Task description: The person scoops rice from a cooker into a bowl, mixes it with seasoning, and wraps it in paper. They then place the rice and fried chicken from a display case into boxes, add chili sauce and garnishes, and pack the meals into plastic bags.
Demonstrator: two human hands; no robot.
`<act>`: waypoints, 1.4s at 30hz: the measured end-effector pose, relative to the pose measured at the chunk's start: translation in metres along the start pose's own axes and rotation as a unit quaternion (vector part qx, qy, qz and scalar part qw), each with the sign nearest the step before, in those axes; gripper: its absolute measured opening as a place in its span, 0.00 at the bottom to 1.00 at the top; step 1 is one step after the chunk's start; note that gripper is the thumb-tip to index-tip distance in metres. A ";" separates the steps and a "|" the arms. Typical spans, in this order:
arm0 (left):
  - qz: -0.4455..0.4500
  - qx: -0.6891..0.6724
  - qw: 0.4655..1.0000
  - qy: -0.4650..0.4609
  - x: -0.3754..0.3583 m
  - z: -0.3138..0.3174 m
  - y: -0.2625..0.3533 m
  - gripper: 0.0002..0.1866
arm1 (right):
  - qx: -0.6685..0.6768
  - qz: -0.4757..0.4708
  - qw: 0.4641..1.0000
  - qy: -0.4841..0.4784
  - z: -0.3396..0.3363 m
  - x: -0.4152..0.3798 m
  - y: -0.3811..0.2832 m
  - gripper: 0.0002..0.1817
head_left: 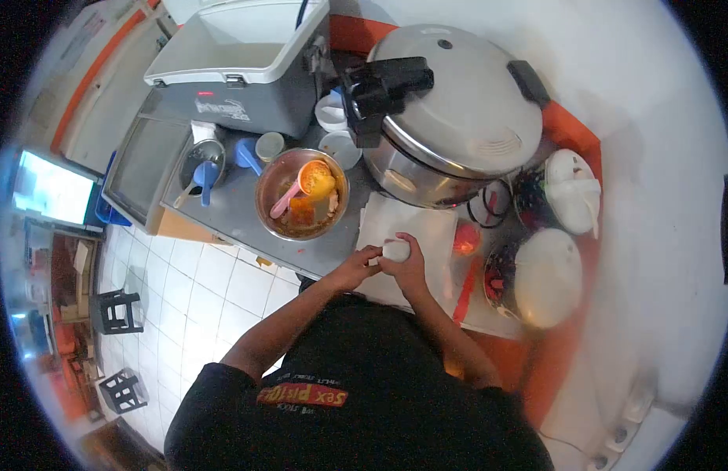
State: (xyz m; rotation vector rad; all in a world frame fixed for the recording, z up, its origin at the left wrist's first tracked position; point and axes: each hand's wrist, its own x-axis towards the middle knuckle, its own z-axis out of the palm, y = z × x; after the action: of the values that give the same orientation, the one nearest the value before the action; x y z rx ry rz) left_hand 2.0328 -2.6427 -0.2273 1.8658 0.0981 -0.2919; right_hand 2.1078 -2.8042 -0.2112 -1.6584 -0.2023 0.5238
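A small white rounded lump (395,250) sits between my two hands, just over the near part of a white sheet (415,228) on the counter. My right hand (409,272) curls around its right side, thumb and fingers closed. From the left, my left hand (354,269) presses its fingertips together against the lump and the other hand. What the lump is made of is too small to make out. Left of the hands stands a steel bowl (262,208) with orange-brown food, and in it lie an orange scoop (316,178) and a pink-handled spoon (282,202).
A big silver lidded cooker (466,102) fills the back right. Behind the bowl stands an open grey cooler box (254,106). Blue scoops (207,174) and small tubs (270,147) are to the left. Two white-lidded containers (548,279) line the right edge.
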 end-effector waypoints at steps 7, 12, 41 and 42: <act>0.001 0.099 0.992 0.076 -0.028 -0.020 0.001 0.22 | 0.091 0.121 0.988 -0.012 0.024 -0.012 -0.027 0.36; -0.001 -0.013 0.989 0.145 -0.039 -0.072 0.006 0.17 | 0.225 0.133 0.961 0.097 0.021 -0.021 -0.008 0.35; 0.078 0.046 0.791 -0.605 -0.151 -0.064 -0.034 0.11 | 0.388 -0.013 0.411 0.825 0.467 -0.461 -0.006 0.33; 0.066 0.025 0.793 -0.605 -0.172 -0.055 -0.018 0.10 | 0.374 -0.026 0.365 0.852 0.479 -0.481 -0.004 0.34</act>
State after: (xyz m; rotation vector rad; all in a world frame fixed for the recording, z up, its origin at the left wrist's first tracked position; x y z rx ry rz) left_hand 1.8712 -2.5719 -0.1853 1.4066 -0.9202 -1.3331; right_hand 1.4711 -2.5808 -0.1369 -0.5117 1.3532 -1.2103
